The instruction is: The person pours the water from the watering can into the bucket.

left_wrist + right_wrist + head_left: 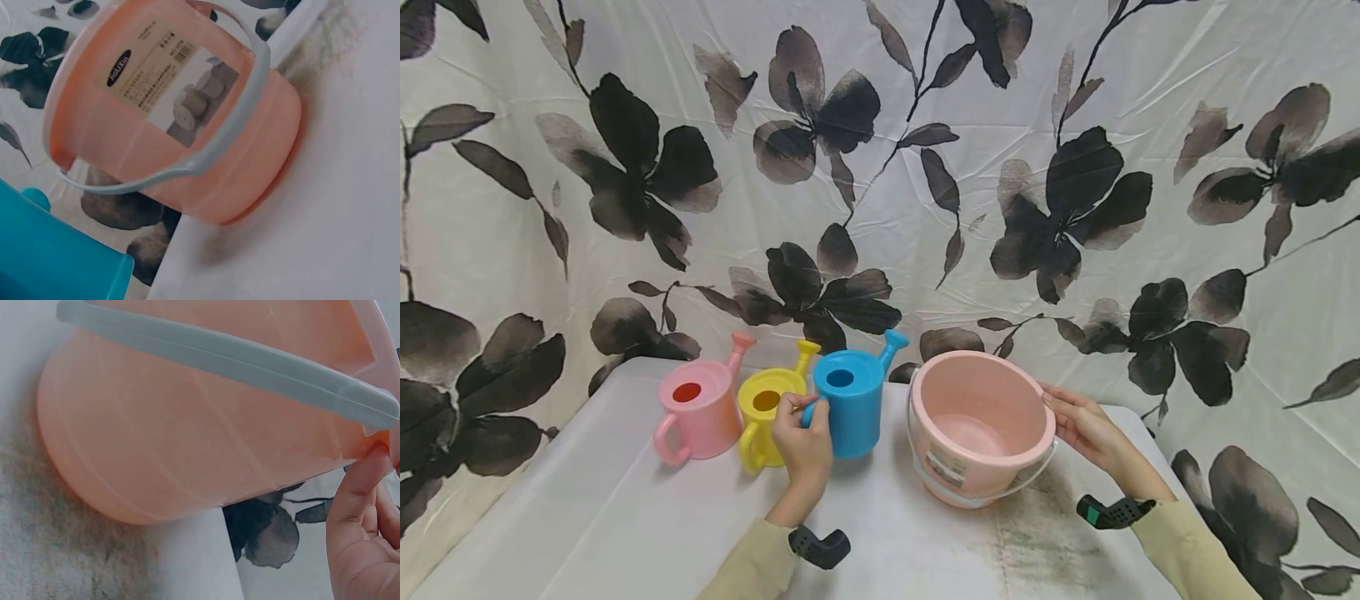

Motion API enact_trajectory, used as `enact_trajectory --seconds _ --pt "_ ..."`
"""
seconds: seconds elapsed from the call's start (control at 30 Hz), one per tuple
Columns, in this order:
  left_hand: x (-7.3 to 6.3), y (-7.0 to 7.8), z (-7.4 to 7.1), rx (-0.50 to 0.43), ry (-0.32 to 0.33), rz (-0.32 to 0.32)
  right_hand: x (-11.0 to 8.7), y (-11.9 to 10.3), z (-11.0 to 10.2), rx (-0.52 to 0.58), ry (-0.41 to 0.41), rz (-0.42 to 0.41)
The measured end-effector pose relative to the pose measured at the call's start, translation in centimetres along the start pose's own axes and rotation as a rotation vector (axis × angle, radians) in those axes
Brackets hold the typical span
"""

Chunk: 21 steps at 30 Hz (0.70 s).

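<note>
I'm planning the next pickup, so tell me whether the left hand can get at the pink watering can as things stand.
Probably not directly: the left hand grips the blue watering can by its handle, and the yellow watering can stands between that hand and the pink watering can.

A white-topped table (pixel 625 517) was backed by a wrinkly white sheet (pixel 917 242) printed all over with big blackish flowers (pixel 1075 208) and leaves (pixel 942 179). The same sheet was seen past the table's left and right edges too. The table's right half was marked by a grubby brownish stain (pixel 1052 533), all lit pretty softly.
</note>
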<state>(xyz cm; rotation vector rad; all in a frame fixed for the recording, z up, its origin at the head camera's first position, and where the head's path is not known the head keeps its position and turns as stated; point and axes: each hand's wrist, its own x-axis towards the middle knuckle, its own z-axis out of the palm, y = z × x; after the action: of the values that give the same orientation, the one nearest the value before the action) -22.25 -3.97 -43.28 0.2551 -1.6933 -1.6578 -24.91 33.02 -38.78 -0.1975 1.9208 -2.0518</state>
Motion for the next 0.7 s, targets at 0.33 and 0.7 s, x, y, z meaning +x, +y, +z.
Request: enact_trajectory --seconds 0.33,0.7 --pt "0.0 -2.2 0.2 0.05 0.003 -0.017 0.1 0.0 0.1 0.019 -0.003 0.003" --pt "0.1 -4.3 0.4 0.063 -0.03 -0.009 0.0 0.1 0.0 0.001 0.003 -0.001"
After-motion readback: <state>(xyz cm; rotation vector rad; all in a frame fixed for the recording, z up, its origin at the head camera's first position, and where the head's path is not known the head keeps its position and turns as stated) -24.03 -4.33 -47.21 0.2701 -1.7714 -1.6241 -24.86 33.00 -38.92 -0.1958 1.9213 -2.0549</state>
